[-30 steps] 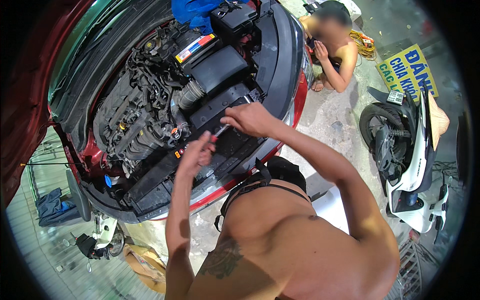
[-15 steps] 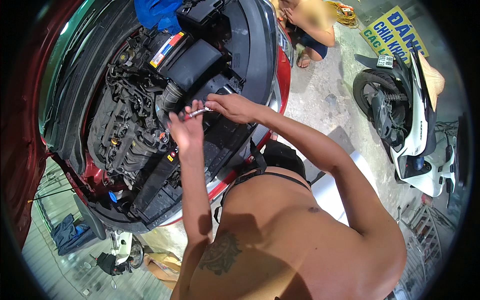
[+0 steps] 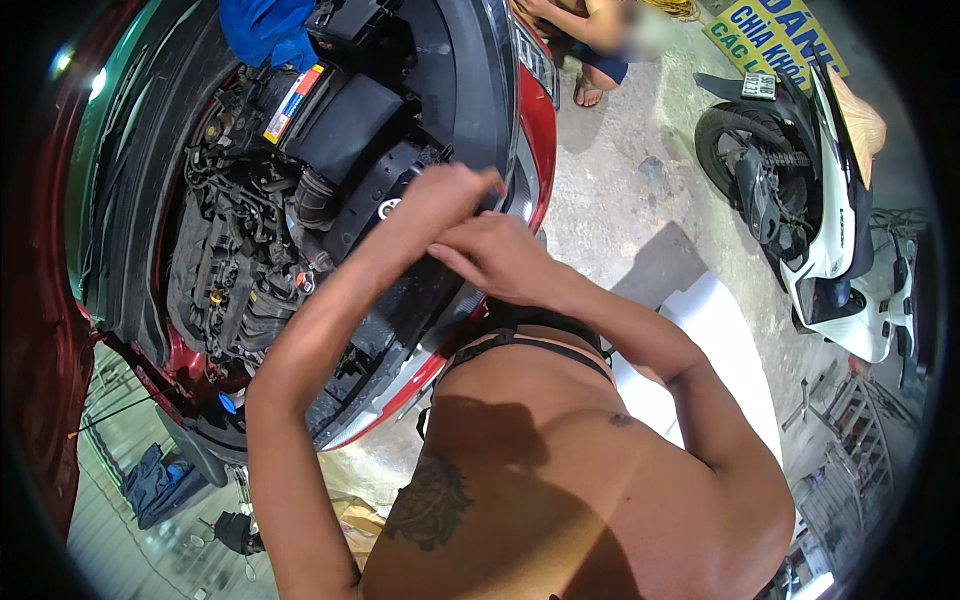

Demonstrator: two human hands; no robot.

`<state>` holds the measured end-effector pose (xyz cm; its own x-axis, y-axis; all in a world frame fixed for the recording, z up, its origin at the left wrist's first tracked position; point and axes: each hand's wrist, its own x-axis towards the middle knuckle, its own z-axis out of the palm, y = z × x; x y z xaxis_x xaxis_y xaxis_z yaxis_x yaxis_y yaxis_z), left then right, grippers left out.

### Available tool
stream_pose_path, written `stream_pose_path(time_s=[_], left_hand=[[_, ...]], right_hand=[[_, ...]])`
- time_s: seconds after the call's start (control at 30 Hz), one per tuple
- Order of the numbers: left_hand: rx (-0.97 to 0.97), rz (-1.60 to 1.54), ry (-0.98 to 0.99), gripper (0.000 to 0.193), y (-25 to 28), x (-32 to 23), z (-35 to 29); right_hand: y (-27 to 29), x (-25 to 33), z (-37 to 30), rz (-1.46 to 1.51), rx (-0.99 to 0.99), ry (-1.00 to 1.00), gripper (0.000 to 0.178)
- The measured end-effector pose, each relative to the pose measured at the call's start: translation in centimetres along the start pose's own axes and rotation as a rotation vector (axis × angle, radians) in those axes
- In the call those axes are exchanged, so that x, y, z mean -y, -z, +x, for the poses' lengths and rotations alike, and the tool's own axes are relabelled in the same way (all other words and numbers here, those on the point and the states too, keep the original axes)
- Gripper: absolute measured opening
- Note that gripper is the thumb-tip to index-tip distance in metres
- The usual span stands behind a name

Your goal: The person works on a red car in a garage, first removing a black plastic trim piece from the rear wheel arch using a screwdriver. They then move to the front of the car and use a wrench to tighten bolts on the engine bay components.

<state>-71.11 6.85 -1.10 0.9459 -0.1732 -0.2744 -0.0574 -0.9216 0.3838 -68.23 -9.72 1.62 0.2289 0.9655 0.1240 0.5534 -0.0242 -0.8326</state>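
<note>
My left hand (image 3: pixel 452 197) reaches across over the front edge of the engine bay, its arm passing in front of my right hand. Motion blurs its curled fingers, and a small reddish spot shows at their tips; what they grip, if anything, cannot be made out. Right beside it, my right hand (image 3: pixel 500 255) is closed, thumb pointing left, with most fingers hidden below. Both hands are above the black front trim of the red car (image 3: pixel 538 185). A small round white-rimmed part (image 3: pixel 389 208) shows on the black cover next to my left wrist.
The engine (image 3: pixel 235 260) lies to the left, with a battery label (image 3: pixel 292 103) and a blue cloth (image 3: pixel 265 30) beyond. The raised red hood (image 3: pixel 40 300) is at far left. Another person (image 3: pixel 600 40) crouches past the bumper. A white motorbike (image 3: pixel 830 260) stands at right.
My hands moved right, toward the car's front edge, and my left arm crossed over. The thin silver-and-red tool seen between them earlier is no longer plainly visible. The view has shifted slightly.
</note>
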Motion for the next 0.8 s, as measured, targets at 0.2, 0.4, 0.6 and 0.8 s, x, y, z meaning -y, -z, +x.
stream_pose_path(time_s=[0.2,0.4,0.6,0.8], left_hand=[[-0.225,0.010,0.053,0.036,-7.6,-1.2,-2.7],[-0.503,0.192,0.303,0.041,-17.9,-5.9,-1.7],[-0.609,0.140,0.108,0.040,-14.7,-9.3,-5.8],[-0.842,-0.003,0.278,0.035,-11.1,-7.8,-17.1]], right_hand=[[0.5,0.5,0.7,-0.179,-0.368,0.126,0.038],[-2.1,-0.9,6.8,-0.413,0.690,-0.144,0.042],[-4.4,-2.2,1.6,-0.084,0.052,-0.135,0.037],[-0.9,-2.8,4.8,-0.009,-0.014,-0.365,0.030]])
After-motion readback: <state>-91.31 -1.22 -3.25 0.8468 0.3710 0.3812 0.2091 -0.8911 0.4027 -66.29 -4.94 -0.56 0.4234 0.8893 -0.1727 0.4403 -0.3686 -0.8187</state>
